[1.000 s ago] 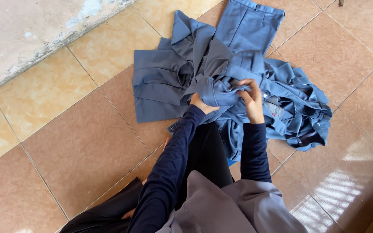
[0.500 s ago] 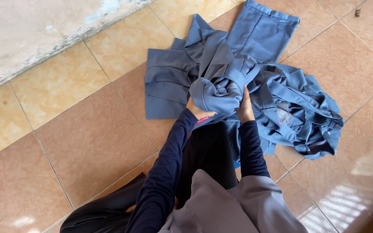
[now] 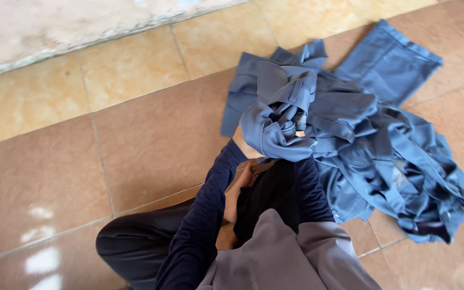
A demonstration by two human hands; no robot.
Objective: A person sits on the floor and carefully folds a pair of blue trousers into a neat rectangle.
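Seemingly soft, light and floppy, the blue-grey garment (image 3: 280, 126) is bunched over both hands, left hand (image 3: 245, 146) closed on its edge, right hand's grip hidden, best held by gathered folds.

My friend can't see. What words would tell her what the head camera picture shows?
A person sitting on a tiled floor holds up a bunched blue-grey garment with both hands, the left hand at its edge and the right hand mostly hidden in the cloth. More blue-grey clothes lie heaped to the right.
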